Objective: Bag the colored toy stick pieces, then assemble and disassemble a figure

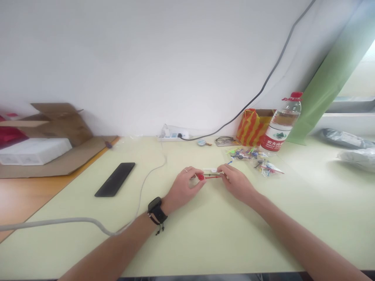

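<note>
Left hand (185, 186): thumb and fingers pinch the round end of the red piece (200, 177), which sits between both hands at the table (211, 234). Right hand (236, 182): fingertips drawn together at the piece's far end; whether they grip it cannot be told at this blur. White piece (213, 170): just behind. Parts bags (247, 153) and upright bottle (279, 127): beyond, right. Black slab (115, 180): flat, left.

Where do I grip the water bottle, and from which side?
Probably the tapering shoulder just below the red cap, coming from the right: the water bottle stands upright and narrows there, while the striped bag crowds its left and small plastic packets lie in front.
</note>
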